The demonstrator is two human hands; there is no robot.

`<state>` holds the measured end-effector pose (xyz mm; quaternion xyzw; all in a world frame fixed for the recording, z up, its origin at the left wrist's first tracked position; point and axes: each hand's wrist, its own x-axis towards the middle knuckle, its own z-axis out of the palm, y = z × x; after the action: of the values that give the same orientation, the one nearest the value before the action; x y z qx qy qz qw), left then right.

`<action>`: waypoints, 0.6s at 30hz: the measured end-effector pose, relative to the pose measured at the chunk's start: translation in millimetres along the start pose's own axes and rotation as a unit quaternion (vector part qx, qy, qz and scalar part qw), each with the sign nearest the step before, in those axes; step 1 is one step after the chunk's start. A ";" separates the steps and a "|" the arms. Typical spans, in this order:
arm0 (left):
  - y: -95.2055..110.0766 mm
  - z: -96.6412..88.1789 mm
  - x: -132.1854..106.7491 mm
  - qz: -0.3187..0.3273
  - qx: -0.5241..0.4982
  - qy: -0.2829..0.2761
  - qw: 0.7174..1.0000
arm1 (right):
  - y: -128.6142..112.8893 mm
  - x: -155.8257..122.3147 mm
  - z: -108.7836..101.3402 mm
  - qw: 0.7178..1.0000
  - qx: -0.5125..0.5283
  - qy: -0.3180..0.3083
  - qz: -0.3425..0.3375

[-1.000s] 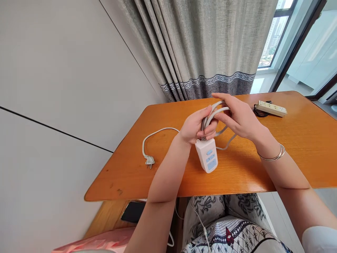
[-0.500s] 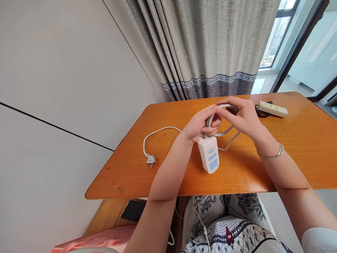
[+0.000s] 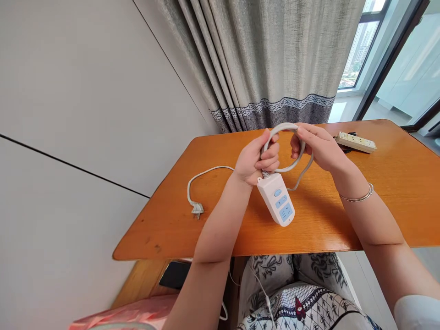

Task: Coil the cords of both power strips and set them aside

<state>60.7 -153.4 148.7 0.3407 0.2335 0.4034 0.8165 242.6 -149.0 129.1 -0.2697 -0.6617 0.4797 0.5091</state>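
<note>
My left hand [image 3: 256, 159] is closed around the coiled white cord [image 3: 288, 127] just above a white power strip [image 3: 277, 200] with blue sockets, which hangs tilted over the orange wooden table [image 3: 360, 220]. On the coil's right side my right hand [image 3: 318, 146] pinches the loop and holds it upright. The rest of the cord trails left across the table to its plug [image 3: 196, 209].
A second, beige power strip [image 3: 356, 141] with a dark cable lies at the table's far right. Grey curtains [image 3: 268, 64] hang behind the table, and a white wall runs along the left. A dark phone [image 3: 173, 275] lies below the table's near left edge.
Both hands have lifted the coil and spread it into an open round loop. The power strip has swung, so its lower end now points to the right.
</note>
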 end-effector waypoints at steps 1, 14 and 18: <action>2.1 -1.1 -0.6 0.012 -0.015 0.004 1.000 | 0.3 0.4 1.0 0.999 0.032 -0.007 0.015; 6.2 -1.2 -3.0 0.033 -0.056 0.025 0.998 | 7.8 0.2 9.0 0.994 0.071 -0.012 0.076; 5.3 -3.3 -0.9 0.032 -0.041 0.024 0.998 | 9.8 0.6 6.7 0.996 0.067 -0.017 0.059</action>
<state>55.3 -150.6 150.6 0.3040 0.2254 0.4470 0.8105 234.9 -147.0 120.4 -0.2653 -0.6194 0.5572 0.4852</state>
